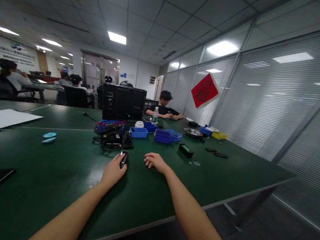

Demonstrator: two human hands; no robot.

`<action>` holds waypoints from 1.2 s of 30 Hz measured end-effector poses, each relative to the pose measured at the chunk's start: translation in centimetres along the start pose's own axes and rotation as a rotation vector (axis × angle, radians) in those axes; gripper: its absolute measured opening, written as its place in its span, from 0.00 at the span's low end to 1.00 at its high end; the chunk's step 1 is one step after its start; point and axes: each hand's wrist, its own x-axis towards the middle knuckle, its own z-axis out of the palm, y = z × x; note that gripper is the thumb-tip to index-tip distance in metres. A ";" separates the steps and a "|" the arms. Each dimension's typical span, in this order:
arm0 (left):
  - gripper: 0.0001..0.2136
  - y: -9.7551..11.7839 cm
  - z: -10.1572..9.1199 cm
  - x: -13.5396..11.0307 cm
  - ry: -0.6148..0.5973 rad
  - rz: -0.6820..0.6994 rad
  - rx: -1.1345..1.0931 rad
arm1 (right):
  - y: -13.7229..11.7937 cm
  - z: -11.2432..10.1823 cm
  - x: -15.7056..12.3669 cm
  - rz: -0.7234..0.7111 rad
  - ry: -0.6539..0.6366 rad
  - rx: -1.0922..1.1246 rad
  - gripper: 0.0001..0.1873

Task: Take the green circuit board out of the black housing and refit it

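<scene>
My left hand (115,170) is closed around a small dark handheld device (125,157) with what looks like a screen at its far end. Its thumb and fingers lie along the two sides, and the device is at the green tabletop. My right hand (156,162) hovers over or rests on the table to the right, I cannot tell which; its fingers are loosely bent and apart, with nothing in them. Beyond the left hand is a black box-shaped unit (111,139) with cables. To the right of my right hand stands a black open-topped box (186,150) with a green inside.
Blue bins (138,132), a white ball (139,124), a water bottle (154,115) and a black monitor (123,101) stand farther back. A metal bowl (193,132) and flat dark pieces (220,155) lie right. Across the table sits another person (166,108). Light-blue pieces (49,135) lie left.
</scene>
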 end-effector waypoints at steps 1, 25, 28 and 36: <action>0.24 -0.5 -0.6 -0.1 -0.004 -0.014 0.025 | 0.0 0.0 0.0 0.000 0.000 0.001 0.11; 0.27 -10.7 -12.8 0.2 0.184 -0.646 0.171 | 0.1 0.0 -0.1 -0.019 -0.004 -0.086 0.11; 0.27 -11.9 -13.0 0.5 0.192 -0.710 0.105 | 0.3 -0.1 0.1 -0.025 -0.005 -0.094 0.11; 0.21 -12.6 -13.2 0.8 0.331 -0.848 -0.333 | 0.2 0.0 0.1 -0.023 -0.002 -0.110 0.10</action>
